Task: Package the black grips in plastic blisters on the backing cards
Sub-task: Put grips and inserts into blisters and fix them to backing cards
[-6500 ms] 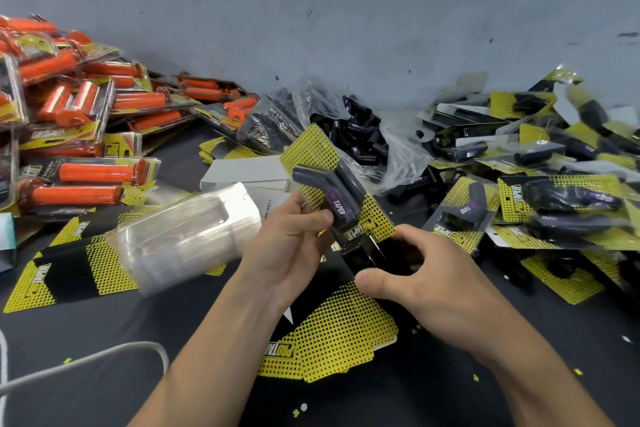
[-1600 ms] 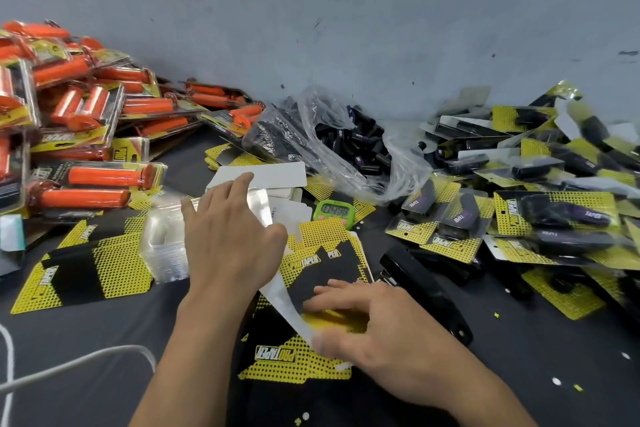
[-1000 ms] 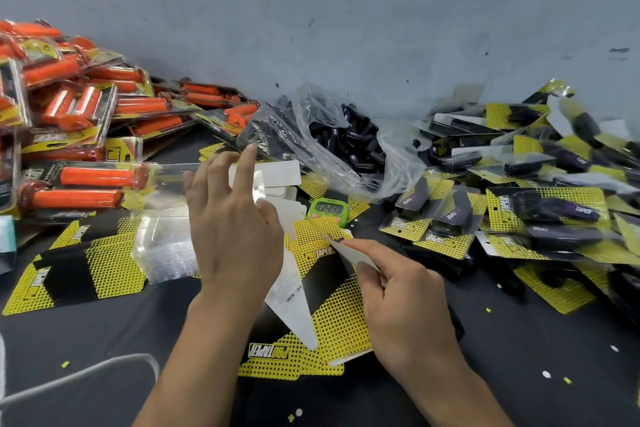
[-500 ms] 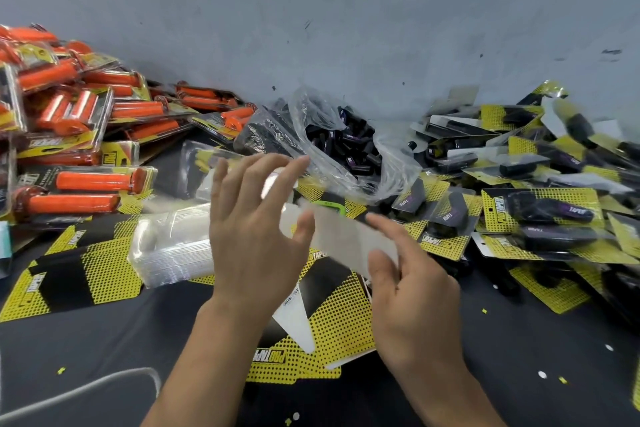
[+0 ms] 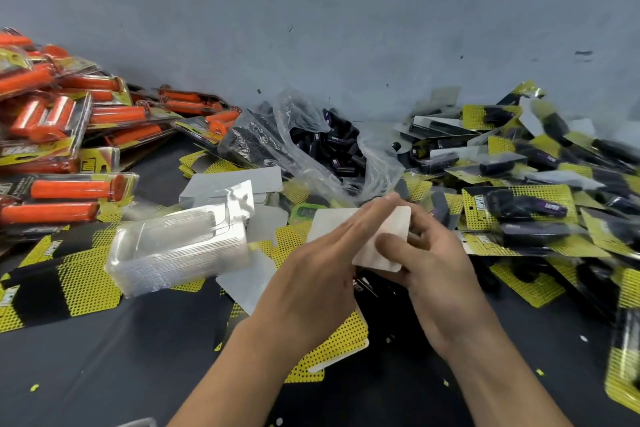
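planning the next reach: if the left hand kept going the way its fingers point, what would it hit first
Probably the near edge of the clear bag; the left hand lies flat on the white card. Depth is unclear.

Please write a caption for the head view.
Right hand pinches a backing card, left hand rests on it, beside stacked blisters.

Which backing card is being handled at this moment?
The white-faced backing card pinched by the right hand, left hand flat across it; the yellow-and-black cards lie untouched on the table.
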`<state>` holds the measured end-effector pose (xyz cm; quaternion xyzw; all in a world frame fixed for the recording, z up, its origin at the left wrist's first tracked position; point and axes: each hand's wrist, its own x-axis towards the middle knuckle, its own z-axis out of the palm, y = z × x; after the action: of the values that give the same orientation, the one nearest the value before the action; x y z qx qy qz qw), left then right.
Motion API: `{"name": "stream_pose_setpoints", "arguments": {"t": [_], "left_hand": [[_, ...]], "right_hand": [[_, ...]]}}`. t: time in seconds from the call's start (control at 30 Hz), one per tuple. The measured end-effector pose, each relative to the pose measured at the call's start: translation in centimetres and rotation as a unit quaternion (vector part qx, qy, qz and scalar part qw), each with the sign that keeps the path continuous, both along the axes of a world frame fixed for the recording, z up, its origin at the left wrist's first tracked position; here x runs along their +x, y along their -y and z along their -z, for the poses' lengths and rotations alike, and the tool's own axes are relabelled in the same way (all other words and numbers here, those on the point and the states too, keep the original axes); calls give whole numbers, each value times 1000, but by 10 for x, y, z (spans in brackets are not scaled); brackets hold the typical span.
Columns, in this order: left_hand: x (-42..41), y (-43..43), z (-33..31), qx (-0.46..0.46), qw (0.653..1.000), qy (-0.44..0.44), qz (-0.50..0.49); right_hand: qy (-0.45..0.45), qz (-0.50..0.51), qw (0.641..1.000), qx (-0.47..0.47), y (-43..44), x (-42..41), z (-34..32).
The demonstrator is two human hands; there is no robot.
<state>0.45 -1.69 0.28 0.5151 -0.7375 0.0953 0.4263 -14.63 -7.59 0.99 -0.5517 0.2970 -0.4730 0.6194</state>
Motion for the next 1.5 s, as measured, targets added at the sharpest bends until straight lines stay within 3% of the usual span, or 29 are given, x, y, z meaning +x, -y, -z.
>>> {"name": "stream_pose_setpoints", "arguments": {"t": [0.13, 0.3, 0.4, 0.53, 0.67, 0.8, 0.97, 1.1, 1.17, 1.33, 1.5], "left_hand": [[0, 0, 4, 23, 999, 8, 31], [-7, 3, 7, 19, 998, 10, 58], [-13, 6, 12, -16, 996, -75, -46], [-13, 9, 7, 56, 931, -325, -154], [1, 18, 9, 131, 851, -502, -77], [0, 19, 6, 200, 805, -558, -24], [15, 25, 9, 157, 741, -645, -97], [22, 29, 19, 167, 753, -619, -151], [23, 31, 21, 168, 762, -604, -163], [28, 31, 21, 145, 756, -619, -158], [28, 31, 22, 152, 771, -596, -168]], "right_hand": [[-68, 16, 997, -45, 1, 0, 2], [-105, 182, 976, -63, 6, -1, 7], [-97, 266, 958, -40, 13, -6, 9], [-69, 259, 963, 11, 19, -9, 13], [-95, 221, 970, 6, 17, -5, 16], [-96, 177, 980, -2, 16, -7, 12], [-29, 341, 939, 37, 25, -18, 13], [137, 291, 939, 126, 27, -25, 5], [163, 230, 952, 119, 26, -24, 3], [49, 212, 975, -50, 26, -24, 3], [-91, 222, 947, -215, 26, -24, 10]]}}
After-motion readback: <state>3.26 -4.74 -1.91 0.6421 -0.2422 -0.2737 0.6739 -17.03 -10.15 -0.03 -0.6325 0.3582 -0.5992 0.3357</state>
